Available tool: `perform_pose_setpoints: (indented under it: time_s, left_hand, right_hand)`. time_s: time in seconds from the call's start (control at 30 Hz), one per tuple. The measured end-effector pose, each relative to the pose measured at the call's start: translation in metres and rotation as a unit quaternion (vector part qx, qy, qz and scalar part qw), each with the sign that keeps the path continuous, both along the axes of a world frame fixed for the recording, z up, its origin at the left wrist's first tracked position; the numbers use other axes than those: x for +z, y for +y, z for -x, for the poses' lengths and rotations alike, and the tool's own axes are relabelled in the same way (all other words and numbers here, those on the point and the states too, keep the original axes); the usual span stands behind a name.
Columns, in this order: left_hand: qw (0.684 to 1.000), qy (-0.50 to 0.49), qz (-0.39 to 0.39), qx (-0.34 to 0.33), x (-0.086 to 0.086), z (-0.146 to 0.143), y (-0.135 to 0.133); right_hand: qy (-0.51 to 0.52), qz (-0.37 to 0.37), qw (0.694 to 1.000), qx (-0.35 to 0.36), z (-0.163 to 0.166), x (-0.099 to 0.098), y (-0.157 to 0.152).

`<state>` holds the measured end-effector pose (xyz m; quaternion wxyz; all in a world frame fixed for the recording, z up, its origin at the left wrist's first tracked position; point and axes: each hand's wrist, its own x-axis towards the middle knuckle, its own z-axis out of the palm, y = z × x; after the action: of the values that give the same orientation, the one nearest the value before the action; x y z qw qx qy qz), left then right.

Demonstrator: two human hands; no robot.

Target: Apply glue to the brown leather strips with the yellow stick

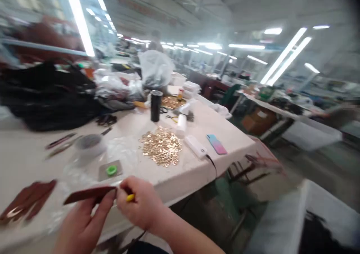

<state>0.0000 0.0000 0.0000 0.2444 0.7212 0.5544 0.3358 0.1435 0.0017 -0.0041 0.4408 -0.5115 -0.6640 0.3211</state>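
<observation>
Brown leather strip point(89, 194) getting worked on at the 6 o'clock edge of a white table point(129, 124)

Head cam, pretty blurry: left hand point(80, 224) comes up from 7 o'clock with its fingers pinched on the strip, holding it roughly flat just above the table edge. Right hand point(140, 206) is closed around a small yellow-tipped tool point(130, 197), and its fingertips meet the strip's right end, so both hands are basically together. More brown leather pieces point(26, 201) lie at 9 o'clock from the hands. A green knob on a grey pad point(111, 170) sits just past the strip at 12. Further up the table there's a pile of gold bits point(161, 146), with a white power bank point(196, 146) and a pink-blue phone point(216, 144) at its 3 o'clock, and a black cylinder point(156, 105) at its 12.
</observation>
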Motion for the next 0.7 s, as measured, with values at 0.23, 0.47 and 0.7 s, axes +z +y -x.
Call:
perform_pose_setpoints:
  time_s: [0.23, 0.47, 0.7]
  left_hand:
    - [0.984, -0.138, 0.036, 0.106, -0.002, 0.030, 0.006]
    - [0.862, -0.426, 0.274, 0.024, -0.004, 0.054, 0.021]
    - [0.830, -0.420, 0.360, -0.075, -0.016, 0.058, 0.031]
  right_hand:
    - [0.019, 0.009, 0.998, 0.067, 0.050, -0.006, 0.016]
    - [0.037, -0.002, 0.991, 0.129, 0.040, -0.015, 0.025]
    - [-0.116, -0.172, 0.959, 0.194, 0.023, -0.009, 0.039]
